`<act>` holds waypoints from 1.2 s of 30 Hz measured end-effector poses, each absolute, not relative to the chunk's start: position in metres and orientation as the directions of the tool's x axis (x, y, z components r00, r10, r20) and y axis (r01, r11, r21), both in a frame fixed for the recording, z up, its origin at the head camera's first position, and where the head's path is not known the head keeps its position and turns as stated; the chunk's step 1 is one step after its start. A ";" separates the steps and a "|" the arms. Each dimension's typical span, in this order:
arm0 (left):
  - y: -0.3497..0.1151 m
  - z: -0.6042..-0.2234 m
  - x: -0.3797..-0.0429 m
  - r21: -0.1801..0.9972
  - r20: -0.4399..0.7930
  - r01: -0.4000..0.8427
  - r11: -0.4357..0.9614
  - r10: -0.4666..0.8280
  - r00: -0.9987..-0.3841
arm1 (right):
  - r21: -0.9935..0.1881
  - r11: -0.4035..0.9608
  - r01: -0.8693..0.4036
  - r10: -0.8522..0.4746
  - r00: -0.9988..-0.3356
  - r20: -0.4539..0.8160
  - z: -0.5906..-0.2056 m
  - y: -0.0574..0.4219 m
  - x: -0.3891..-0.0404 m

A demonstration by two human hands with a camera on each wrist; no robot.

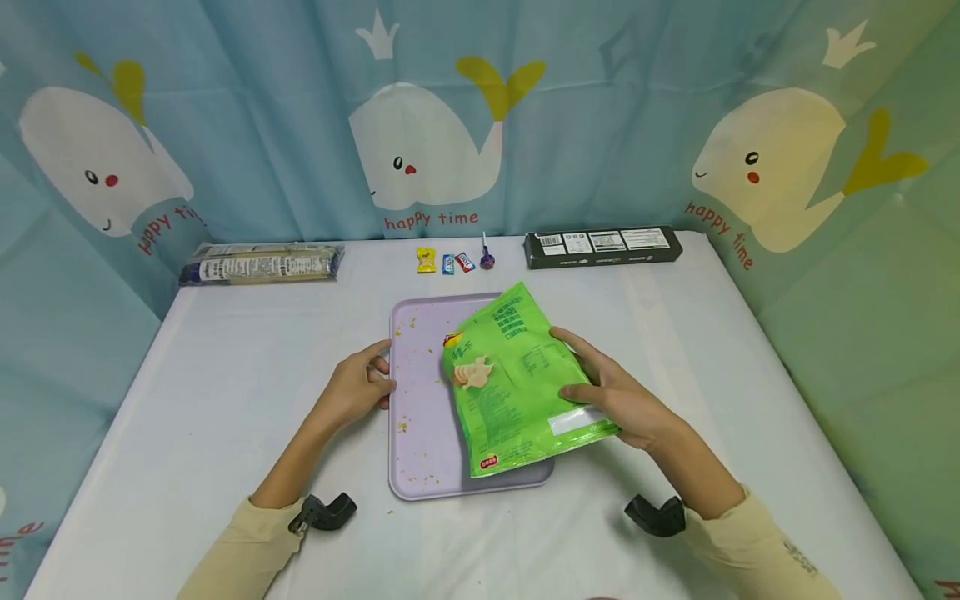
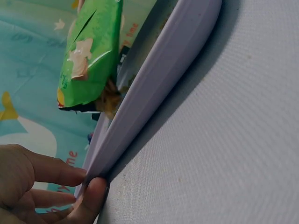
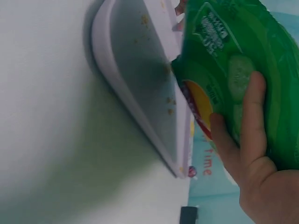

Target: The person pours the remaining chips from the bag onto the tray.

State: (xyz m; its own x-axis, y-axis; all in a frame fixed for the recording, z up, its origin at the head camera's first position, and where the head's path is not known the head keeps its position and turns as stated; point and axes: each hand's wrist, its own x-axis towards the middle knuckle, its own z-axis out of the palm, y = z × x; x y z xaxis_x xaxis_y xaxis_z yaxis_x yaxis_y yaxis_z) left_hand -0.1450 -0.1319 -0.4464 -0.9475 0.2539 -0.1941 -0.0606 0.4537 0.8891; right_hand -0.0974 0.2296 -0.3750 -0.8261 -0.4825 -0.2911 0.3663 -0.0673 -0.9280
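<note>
My left hand [image 1: 358, 385] pinches the left rim of a lilac tray [image 1: 423, 367]; in the left wrist view, thumb and fingers close on the tray's corner wall [image 2: 154, 74]. A green snack bag [image 1: 517, 383] tilts over the tray's right half, gripped by my right hand [image 1: 626, 404], thumb on the near face. Across the bag's other face [image 3: 215, 60], fingers spread in the right wrist view. Its torn, dark-edged mouth points left and down, with yellowish-brown bits [image 2: 110, 99] at the opening. Small yellow crumbs [image 1: 402, 425] lie scattered over the tray.
Along the back edge of the white table [image 1: 225, 433] lie a long clear-wrapped packet [image 1: 262, 265], a yellow candy [image 1: 426, 260], two small wrapped sweets [image 1: 448, 264], a lollipop [image 1: 487, 260] and a long black box [image 1: 603, 247]. A whale-print curtain [image 1: 285, 125] hangs behind.
</note>
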 end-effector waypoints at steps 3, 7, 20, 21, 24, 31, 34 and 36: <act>-0.132 -0.447 -0.145 0.886 -0.195 -0.059 0.461 0.253 -0.948 | -0.940 -0.026 0.341 -0.483 -0.827 -0.287 -0.371 0.227 -0.096; -0.131 -0.447 -0.147 0.885 -0.192 -0.058 0.463 0.248 -0.950 | -0.947 0.003 0.320 -0.482 -0.829 -0.282 -0.368 0.224 -0.094; -0.132 -0.446 -0.146 0.885 -0.183 -0.049 0.463 0.249 -0.951 | -0.967 0.195 0.164 -0.497 -0.834 -0.241 -0.355 0.223 -0.083; -0.132 -0.446 -0.146 0.885 -0.184 -0.050 0.463 0.250 -0.951 | -0.967 0.205 0.153 -0.497 -0.834 -0.238 -0.354 0.223 -0.083; -0.132 -0.446 -0.146 0.885 -0.189 -0.053 0.462 0.253 -0.949 | -0.965 0.228 0.130 -0.494 -0.838 -0.230 -0.350 0.223 -0.082; -0.131 -0.446 -0.145 0.890 -0.190 -0.057 0.453 0.254 -0.948 | -0.954 0.275 0.121 -0.467 -0.850 -0.243 -0.343 0.220 -0.082; -0.132 -0.446 -0.145 0.891 -0.191 -0.055 0.450 0.261 -0.946 | -0.943 0.312 0.114 -0.451 -0.856 -0.253 -0.340 0.219 -0.082; -0.132 -0.445 -0.145 0.891 -0.195 -0.061 0.449 0.258 -0.946 | -0.935 0.338 0.103 -0.446 -0.858 -0.256 -0.337 0.220 -0.081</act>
